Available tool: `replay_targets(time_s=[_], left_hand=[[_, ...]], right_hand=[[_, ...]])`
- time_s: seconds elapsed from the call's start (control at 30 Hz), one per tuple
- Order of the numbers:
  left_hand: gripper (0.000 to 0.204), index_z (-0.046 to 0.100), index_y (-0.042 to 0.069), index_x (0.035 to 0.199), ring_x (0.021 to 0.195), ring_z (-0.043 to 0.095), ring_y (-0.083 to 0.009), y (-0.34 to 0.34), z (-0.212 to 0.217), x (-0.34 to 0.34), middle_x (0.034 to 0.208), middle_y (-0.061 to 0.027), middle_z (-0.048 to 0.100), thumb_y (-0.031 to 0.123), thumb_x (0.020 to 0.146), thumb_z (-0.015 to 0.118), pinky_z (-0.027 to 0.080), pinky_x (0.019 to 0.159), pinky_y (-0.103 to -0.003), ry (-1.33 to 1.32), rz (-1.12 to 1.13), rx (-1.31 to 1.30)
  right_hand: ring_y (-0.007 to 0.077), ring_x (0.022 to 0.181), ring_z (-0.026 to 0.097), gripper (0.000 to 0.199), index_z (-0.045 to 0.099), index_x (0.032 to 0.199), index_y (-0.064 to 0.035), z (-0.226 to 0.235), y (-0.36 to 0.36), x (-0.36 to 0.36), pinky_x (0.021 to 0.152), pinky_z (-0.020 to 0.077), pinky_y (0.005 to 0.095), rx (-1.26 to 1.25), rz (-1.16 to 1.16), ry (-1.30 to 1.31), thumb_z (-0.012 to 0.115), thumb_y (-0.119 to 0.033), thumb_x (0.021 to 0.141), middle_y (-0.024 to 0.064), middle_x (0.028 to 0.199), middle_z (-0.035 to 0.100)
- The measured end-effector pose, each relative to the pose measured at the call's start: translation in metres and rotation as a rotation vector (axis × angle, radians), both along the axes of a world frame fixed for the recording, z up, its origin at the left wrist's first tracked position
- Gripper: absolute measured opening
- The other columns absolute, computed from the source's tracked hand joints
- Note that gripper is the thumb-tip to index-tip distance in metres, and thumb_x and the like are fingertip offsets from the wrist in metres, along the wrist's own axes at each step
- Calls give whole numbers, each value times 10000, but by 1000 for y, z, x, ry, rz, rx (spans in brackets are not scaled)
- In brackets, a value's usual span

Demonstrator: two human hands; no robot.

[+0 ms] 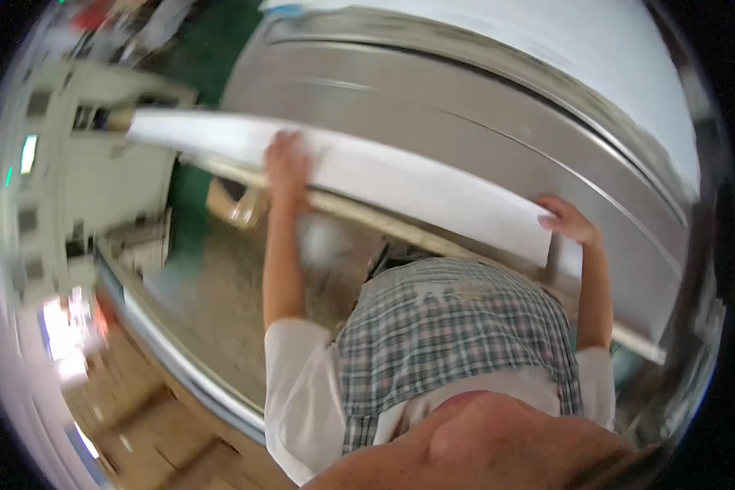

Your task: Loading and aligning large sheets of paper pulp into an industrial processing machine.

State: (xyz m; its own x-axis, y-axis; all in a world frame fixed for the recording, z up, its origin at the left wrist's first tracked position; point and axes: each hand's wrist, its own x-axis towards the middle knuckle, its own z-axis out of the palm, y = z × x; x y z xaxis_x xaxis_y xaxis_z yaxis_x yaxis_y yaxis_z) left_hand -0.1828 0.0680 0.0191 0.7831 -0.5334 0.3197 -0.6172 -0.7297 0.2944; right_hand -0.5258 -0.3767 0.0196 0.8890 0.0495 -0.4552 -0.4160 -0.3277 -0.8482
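Note:
A long white strip, like a folded sheet or panel (392, 175), lies slantwise along the near side of a grey metal table (498, 98). Its left end reaches out past the table toward the pale machine. On the strip's left part rests my left hand (288, 167), its fingers smeared by motion, so their grip does not show. My right hand (571, 220) has its fingertips closed on the strip's right-hand corner. Below that corner, another bit of white shows beside the right forearm. Whether the strip is one layer or several, I cannot tell.
White material (547, 37) covers the far side beyond a metal rail. At the left stands a pale machine (118, 163). A small open carton (235, 202) sits below the table's near edge (384, 224). Brown cardboard boxes (147, 408) lie lower left, behind a long metal bar (179, 359).

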Motion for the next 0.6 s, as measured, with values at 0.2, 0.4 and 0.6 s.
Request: replay_targets(time_s=[0.2, 0.4, 0.6], left_hand=[[365, 547, 100, 1114, 1168, 388, -317, -7, 10, -7, 1238, -167, 444, 258, 786, 565, 255, 1001, -440, -46, -16, -27], [355, 573, 106, 1066, 1154, 414, -295, 9, 14, -7, 1218, -134, 472, 256, 746, 602, 297, 986, -434, 21, -181, -101], [310, 596, 80, 1002, 1070, 492, -286, 17, 14, 9, 1118, -117, 545, 217, 725, 623, 328, 971, -441, 252, -487, -237]], right_hand=[[150, 911, 508, 530, 448, 1171, -1, -9, 81, 103, 728, 451, 272, 136, 121, 58, 618, -310, 774, 72, 1084, 494], [122, 797, 527, 456, 444, 1164, -22, -32, 164, 197, 606, 462, 243, 175, 121, -8, 590, -256, 801, 71, 993, 530], [192, 800, 547, 331, 559, 1015, -19, -46, 247, 288, 661, 456, 305, 42, -82, -325, 575, -275, 805, 121, 907, 550]])
